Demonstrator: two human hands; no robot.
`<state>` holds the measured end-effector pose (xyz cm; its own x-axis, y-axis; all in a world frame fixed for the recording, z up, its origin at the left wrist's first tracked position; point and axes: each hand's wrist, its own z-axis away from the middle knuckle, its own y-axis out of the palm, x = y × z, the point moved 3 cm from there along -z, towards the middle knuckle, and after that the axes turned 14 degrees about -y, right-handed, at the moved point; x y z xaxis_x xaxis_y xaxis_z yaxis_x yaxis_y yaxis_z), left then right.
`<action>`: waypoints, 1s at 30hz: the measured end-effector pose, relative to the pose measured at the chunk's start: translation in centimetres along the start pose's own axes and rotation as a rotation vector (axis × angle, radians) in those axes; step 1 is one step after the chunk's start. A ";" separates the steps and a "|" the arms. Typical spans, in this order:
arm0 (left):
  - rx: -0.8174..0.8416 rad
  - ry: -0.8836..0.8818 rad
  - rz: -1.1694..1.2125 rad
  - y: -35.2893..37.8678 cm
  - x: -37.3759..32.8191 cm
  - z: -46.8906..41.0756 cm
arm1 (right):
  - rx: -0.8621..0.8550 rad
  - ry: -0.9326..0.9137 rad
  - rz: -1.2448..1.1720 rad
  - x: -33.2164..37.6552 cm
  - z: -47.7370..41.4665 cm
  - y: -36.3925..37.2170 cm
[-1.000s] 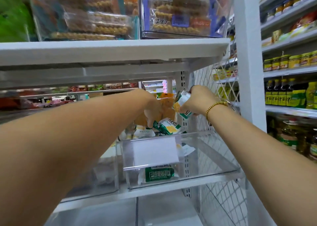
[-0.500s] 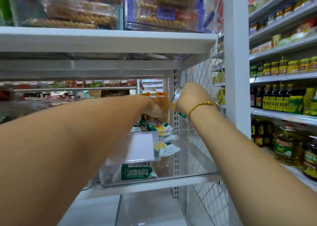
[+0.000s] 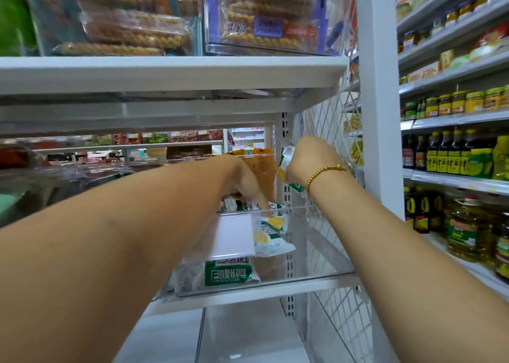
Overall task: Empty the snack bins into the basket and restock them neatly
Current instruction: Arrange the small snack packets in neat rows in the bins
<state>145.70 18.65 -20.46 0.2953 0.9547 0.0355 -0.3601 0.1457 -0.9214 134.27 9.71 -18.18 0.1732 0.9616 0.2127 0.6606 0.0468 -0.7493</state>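
A clear plastic snack bin [image 3: 325, 263] sits on the middle shelf with several green-and-white snack packets [image 3: 228, 274] inside. My left hand [image 3: 248, 183] reaches down into the back of the bin, fingers pointing down onto the packets there; whether it grips one is hidden. Above the bin's right rear corner, my right hand [image 3: 308, 161], with a gold bead bracelet, is closed around a green-and-white packet [image 3: 285, 167]. An orange packet [image 3: 261, 169] stands upright behind my left hand. No basket is in view.
A white shelf board [image 3: 170, 70] hangs low over the bin, carrying clear bins of twisted snacks [image 3: 259, 18]. A white wire mesh panel [image 3: 330, 131] and a white post [image 3: 377, 87] close off the right side. Shelves of jars and oil bottles [image 3: 462, 236] stand at far right.
The view has shifted slightly. My left hand has sunk lower into the bin toward the packets. My right hand stays raised at the rear right with its packet.
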 end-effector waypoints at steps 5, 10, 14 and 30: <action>0.013 -0.023 0.010 -0.2 0.1 0.2 | -0.006 0.001 0.016 -0.1 0.0 0.1; -0.178 -0.042 -0.167 -0.8 0.6 1.2 | -0.012 -0.005 0.012 0.1 0.1 0.0; -0.398 0.122 -0.285 -1.3 1.6 5.0 | 0.005 -0.016 -0.103 0.5 0.4 -0.6; -1.333 0.459 0.549 5.9 15.9 22.3 | -0.254 -0.118 -0.631 8.1 14.0 -10.7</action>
<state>128.50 40.48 -16.69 0.7278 0.6130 -0.3076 0.4534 -0.7665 -0.4548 118.37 20.80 -17.25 -0.3717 0.7947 0.4799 0.7620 0.5565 -0.3313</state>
